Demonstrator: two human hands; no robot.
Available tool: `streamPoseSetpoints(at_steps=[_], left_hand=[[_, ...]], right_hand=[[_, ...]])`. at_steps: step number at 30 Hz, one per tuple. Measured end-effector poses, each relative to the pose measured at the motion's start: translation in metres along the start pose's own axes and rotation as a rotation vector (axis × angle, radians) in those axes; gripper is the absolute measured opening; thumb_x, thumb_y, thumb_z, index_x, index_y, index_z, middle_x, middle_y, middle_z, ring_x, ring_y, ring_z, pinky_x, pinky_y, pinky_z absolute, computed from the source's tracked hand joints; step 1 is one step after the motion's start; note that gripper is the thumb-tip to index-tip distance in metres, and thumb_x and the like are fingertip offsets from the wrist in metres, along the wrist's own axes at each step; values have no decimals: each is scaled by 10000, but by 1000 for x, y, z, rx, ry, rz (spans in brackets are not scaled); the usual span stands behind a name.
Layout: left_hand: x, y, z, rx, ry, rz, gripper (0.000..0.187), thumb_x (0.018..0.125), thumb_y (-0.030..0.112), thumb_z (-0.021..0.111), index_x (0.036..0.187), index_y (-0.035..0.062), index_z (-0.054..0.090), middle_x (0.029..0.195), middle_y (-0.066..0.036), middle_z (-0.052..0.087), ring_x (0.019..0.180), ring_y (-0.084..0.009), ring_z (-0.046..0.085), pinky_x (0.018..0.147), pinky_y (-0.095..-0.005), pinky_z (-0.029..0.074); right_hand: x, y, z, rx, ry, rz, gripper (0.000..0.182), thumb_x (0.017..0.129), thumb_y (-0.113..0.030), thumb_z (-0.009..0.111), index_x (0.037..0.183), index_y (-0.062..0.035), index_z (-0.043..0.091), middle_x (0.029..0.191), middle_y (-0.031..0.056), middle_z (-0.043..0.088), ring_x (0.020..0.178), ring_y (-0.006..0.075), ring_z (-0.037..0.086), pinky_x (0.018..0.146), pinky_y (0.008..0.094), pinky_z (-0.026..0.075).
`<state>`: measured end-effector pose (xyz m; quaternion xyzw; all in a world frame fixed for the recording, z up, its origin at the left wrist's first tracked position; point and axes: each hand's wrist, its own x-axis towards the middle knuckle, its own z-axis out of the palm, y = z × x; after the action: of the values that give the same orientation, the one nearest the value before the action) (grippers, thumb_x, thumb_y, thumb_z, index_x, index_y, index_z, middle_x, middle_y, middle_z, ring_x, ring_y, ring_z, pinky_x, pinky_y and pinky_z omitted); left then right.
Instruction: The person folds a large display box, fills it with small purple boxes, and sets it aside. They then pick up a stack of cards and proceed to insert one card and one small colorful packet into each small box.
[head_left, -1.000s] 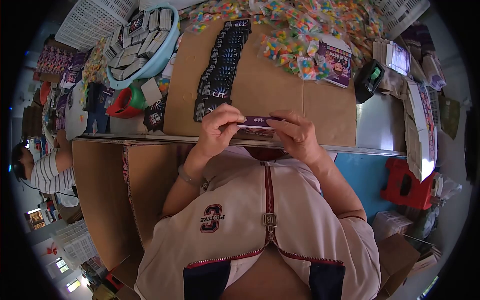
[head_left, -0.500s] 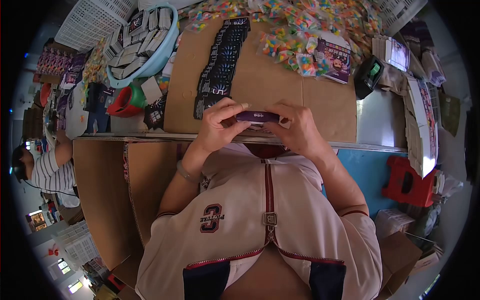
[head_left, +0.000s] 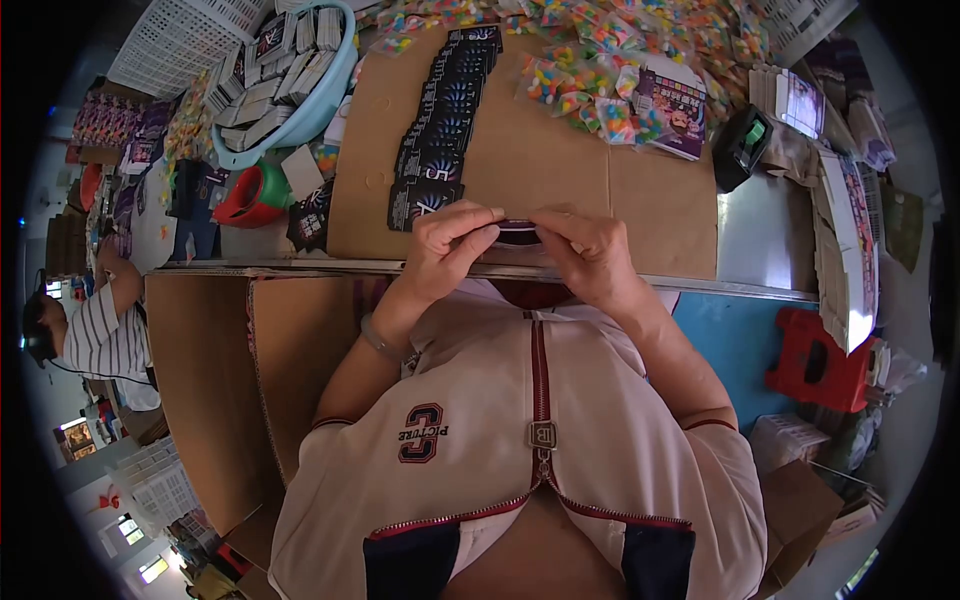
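Note:
My left hand (head_left: 446,248) and my right hand (head_left: 592,252) pinch the two ends of a small purple cardboard box (head_left: 517,237) between thumbs and fingers, just above the table's front edge. The box's side toward me gapes, showing a dark hollow with a pale rim; my fingers cover its ends. Beyond my left hand, a long overlapping row of black printed cards (head_left: 447,125) lies on a cardboard sheet (head_left: 545,165).
Small bags of coloured candy (head_left: 610,60) heap along the back. A blue basin (head_left: 300,125) holds card stacks, near a red-and-green tape roll (head_left: 252,195). At right are a black dispenser (head_left: 740,148) and a red stool (head_left: 815,360). A co-worker (head_left: 105,335) is at far left.
The purple box has tilted between my fingers: its printed face showed before, and now its open side faces me. Both hands stay in nearly the same place.

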<state>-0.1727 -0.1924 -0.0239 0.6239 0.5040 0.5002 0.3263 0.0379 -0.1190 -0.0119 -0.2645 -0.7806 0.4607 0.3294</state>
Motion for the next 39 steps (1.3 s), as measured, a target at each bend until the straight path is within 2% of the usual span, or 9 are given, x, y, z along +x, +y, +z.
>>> streamPoseSetpoints(at_steps=[3, 5, 9, 11, 15, 26, 29, 34, 39], left_hand=[[0, -1, 6, 47, 27, 4, 191, 861, -2, 644, 1043, -44, 687, 894, -118, 677, 750, -170, 651, 640, -263, 516], [-3, -8, 11, 97, 102, 280, 223, 838, -22, 663, 1059, -34, 688, 903, -117, 671, 771, -187, 649, 641, -281, 523], [-13, -3, 17, 113, 97, 193, 259, 806, -48, 688, 1063, -20, 692, 930, -121, 672, 798, -218, 657, 662, -308, 532], [-5, -10, 26, 373, 292, 392, 278, 779, -65, 708, 1052, -15, 696, 920, -125, 674, 794, -227, 659, 670, -316, 534], [17, -14, 57, 129, 358, 161, 195, 800, -72, 693, 994, -52, 690, 862, -130, 683, 740, -182, 651, 671, -285, 527], [59, -4, 130, 102, -12, 167, 214, 861, 17, 676, 1070, -30, 670, 945, -116, 699, 779, -167, 672, 664, -275, 535], [52, 1, 127, -6, -84, -55, 181, 857, 45, 683, 1026, -22, 676, 909, -111, 684, 740, -149, 649, 625, -263, 522], [49, -25, 111, 84, -111, -107, 163, 853, 45, 680, 998, -29, 676, 900, -105, 684, 729, -150, 641, 614, -259, 514], [48, -29, 96, 111, -43, -101, 159, 857, 58, 674, 992, -25, 680, 898, -101, 686, 705, -149, 633, 607, -265, 507]], right_hand=[[-11, 14, 9, -222, 172, -256, 238, 822, 19, 662, 1054, -22, 691, 1057, 171, 681, 820, 290, 681, 688, 328, 539], [-22, 22, 4, -223, 96, -332, 293, 790, 1, 699, 1079, -42, 691, 1199, 197, 626, 866, 326, 672, 717, 350, 537], [-19, 15, -4, -517, 82, -365, 345, 741, -20, 733, 1082, -60, 698, 1295, 215, 563, 953, 389, 649, 799, 416, 539], [-19, 9, 9, -610, 241, -277, 466, 653, -95, 772, 1105, -42, 674, 1313, 226, 530, 1028, 421, 592, 885, 448, 510], [-17, 8, 33, -570, 296, -129, 774, 600, -119, 780, 1320, -70, 499, 1422, 226, 385, 1218, 434, 450, 914, 464, 478], [-48, 23, -90, -875, 279, 246, 584, 588, -166, 722, 1141, -75, 559, 1245, 164, 526, 1131, 396, 509, 888, 468, 476], [-65, 49, -184, -1029, 417, 444, 398, 597, -153, 686, 961, -54, 560, 1065, 141, 552, 1002, 393, 542, 775, 486, 492], [-143, 138, -320, -1239, 459, 824, 377, 781, -245, 603, 1101, -47, 571, 1217, 182, 554, 1104, 417, 525, 898, 504, 456], [-162, 139, -334, -1182, 322, 830, 500, 776, -230, 629, 1240, -68, 535, 1303, 137, 518, 1220, 412, 473, 983, 514, 427]])
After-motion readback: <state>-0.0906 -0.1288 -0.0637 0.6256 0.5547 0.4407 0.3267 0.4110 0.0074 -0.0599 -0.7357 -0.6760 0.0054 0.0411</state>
